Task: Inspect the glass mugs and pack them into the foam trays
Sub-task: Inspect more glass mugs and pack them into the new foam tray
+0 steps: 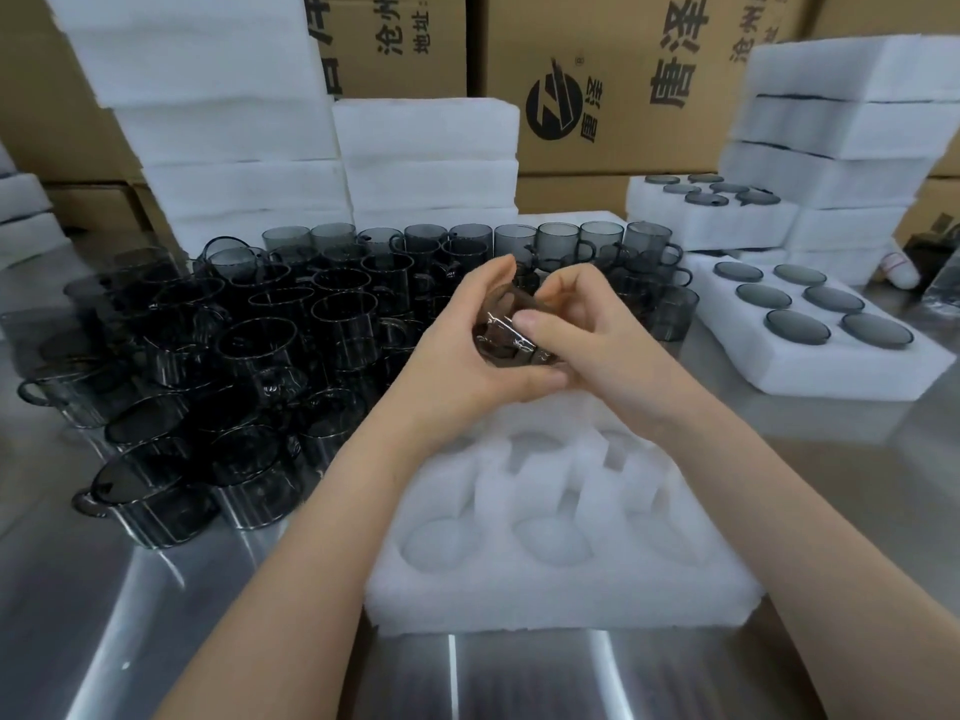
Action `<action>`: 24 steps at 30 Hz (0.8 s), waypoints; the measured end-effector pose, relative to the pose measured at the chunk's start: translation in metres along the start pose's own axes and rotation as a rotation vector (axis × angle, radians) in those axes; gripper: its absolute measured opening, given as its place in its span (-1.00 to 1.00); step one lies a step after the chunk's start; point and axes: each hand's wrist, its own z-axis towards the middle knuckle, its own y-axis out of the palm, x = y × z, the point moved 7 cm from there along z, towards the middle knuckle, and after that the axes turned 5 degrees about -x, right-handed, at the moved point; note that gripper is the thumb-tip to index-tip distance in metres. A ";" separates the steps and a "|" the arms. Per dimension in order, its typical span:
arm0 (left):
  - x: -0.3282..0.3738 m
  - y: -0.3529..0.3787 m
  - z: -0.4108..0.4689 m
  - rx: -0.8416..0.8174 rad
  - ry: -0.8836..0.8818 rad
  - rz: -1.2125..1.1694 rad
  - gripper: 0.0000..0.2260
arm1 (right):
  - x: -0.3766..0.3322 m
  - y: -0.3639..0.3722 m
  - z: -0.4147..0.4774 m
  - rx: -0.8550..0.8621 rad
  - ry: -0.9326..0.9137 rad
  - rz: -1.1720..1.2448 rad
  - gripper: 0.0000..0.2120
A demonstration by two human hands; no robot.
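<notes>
Hemming the spot, loose mugs (pixel 270 350) are massed left and a filled tray (pixel 810 366) is set far right, while one glass mug (pixel 506 332), tipped sideways, is clasped by left hand (pixel 467 356) and right hand (pixel 587 335) above the far edge of the empty tray (pixel 545 589).

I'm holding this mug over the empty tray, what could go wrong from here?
The mug, gripped by left hand and right hand above the foam tray, might slip and chip. Your left forearm passes close to the crowded mugs on the table; a sideways swing could knock them together.
</notes>
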 end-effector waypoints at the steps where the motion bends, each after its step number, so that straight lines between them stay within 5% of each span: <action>1: 0.001 -0.001 0.000 0.030 0.010 0.058 -0.15 | 0.001 0.001 0.000 -0.018 0.001 -0.046 -0.69; 10: 0.015 -0.002 -0.005 0.092 0.101 0.198 -0.29 | -0.007 0.007 -0.003 0.033 -0.092 -0.272 -0.72; 15: 0.018 -0.001 -0.006 0.106 0.129 0.187 -0.29 | -0.004 0.004 -0.002 0.051 -0.055 -0.095 -0.91; 24: 0.028 0.005 -0.009 0.024 0.296 0.204 -0.26 | 0.008 0.004 0.002 -0.027 0.181 0.418 -0.67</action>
